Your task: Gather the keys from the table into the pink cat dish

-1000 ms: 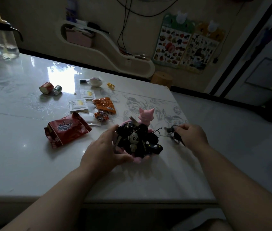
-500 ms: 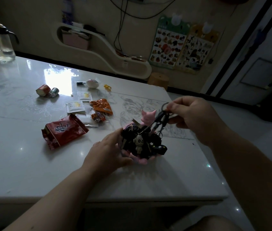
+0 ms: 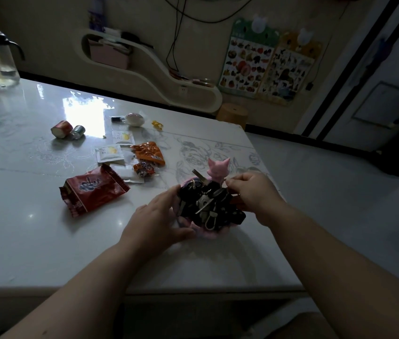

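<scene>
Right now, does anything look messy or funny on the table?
Yes. The pink cat dish is heaped so full of keys that one dark piece hangs over its right rim. The left hand and right hand flank the pile. Snack packets lie scattered behind, left of the dish.
</scene>
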Available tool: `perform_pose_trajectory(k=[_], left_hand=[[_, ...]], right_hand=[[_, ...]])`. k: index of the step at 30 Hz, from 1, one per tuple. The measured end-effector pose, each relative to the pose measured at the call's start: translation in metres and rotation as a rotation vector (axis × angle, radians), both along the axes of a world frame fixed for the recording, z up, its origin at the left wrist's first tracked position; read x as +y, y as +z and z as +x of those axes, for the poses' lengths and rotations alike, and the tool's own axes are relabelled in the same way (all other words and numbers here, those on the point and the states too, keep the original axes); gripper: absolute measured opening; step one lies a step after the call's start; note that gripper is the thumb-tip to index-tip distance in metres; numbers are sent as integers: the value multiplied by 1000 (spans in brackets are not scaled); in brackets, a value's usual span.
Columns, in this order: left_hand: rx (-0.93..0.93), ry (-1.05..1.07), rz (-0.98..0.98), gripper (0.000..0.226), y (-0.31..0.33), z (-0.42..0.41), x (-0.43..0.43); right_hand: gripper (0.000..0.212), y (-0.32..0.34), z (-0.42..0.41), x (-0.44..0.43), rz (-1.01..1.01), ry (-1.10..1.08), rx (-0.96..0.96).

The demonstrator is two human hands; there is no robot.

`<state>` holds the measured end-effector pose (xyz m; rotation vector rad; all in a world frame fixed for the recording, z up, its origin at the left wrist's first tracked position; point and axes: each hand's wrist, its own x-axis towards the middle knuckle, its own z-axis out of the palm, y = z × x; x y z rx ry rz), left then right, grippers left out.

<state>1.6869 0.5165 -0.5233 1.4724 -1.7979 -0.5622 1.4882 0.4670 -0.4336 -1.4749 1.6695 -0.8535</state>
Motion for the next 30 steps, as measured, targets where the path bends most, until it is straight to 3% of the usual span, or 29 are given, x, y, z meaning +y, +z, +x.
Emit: perform_pose_trajectory(k=[4,16,20,24,30], left_hand=[[6,2,-13,94,1,0,1],[20,0,1,99,1,1,3],[144,36,89,99,7,-3,9],[281,118,12,70,44,-16,23],[416,69,-162,27,138,-44,59]], right_hand=[[11,-6,-5,0,-71,1,121],[10,-8,-15,2,-165,33,156],[9,2,-19,12,-217,27,167],[26,29,-17,29,-309,67,130],[46,93,-11,84,-433,220,-89]])
